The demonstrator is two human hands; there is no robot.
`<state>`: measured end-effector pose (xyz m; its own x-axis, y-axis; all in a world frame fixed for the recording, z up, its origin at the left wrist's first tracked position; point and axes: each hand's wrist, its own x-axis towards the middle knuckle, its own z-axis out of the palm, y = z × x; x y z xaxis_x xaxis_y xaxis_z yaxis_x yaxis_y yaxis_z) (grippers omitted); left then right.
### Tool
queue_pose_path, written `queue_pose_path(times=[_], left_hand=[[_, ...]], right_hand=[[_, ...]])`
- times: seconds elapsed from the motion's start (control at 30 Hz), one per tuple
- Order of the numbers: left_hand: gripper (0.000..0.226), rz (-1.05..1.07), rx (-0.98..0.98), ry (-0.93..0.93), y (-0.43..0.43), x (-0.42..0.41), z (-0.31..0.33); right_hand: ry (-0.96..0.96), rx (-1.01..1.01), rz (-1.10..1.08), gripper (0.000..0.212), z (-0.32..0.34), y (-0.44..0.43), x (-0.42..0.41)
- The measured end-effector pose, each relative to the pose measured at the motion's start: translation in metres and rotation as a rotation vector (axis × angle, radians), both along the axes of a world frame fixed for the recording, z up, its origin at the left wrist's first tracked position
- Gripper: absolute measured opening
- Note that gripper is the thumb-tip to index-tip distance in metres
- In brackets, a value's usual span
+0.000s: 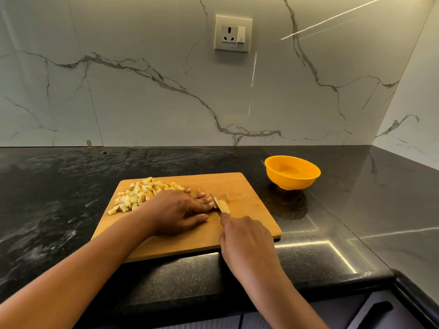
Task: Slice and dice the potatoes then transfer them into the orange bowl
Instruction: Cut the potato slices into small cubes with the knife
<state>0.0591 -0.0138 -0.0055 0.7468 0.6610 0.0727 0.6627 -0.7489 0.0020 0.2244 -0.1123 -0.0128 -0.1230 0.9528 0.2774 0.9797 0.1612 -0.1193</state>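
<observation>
A wooden cutting board (251,224) lies on the black counter. A heap of diced potato (140,194) sits on its far left corner. My left hand (177,210) presses flat on potato strips (224,206) at the board's middle, fingertips beside the blade. My right hand (244,236) grips a knife (213,199) whose blade cuts down into those strips; the handle is hidden in my fist. One small potato piece (227,197) stands alone just right of the blade. The orange bowl (292,172) stands empty on the counter, behind and right of the board.
The black stone counter (59,198) stretches left and right, with its front edge near me. A marble wall with a power socket (233,33) rises behind. A side wall closes off the far right corner.
</observation>
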Motion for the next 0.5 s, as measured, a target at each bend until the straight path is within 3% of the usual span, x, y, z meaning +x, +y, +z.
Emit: queue_pose_path(times=[0.1,0.17,0.4,0.5], left_hand=[[0.048,0.019,-0.026,-0.069,-0.001,0.0,-0.001],[0.04,0.02,-0.029,-0.112,-0.003,0.0,-0.001],[0.037,0.037,0.002,-0.311,-0.003,-0.004,-0.003],[0.058,0.007,0.055,-0.358,-0.003,-0.003,-0.005]], right_hand=[[0.019,0.027,0.027,0.048,-0.005,-0.026,0.009],[0.06,0.058,0.031,0.047,-0.003,-0.034,0.015],[0.112,0.119,-0.02,0.045,-0.005,-0.026,0.018],[0.081,0.13,-0.019,0.043,-0.007,-0.021,0.013]])
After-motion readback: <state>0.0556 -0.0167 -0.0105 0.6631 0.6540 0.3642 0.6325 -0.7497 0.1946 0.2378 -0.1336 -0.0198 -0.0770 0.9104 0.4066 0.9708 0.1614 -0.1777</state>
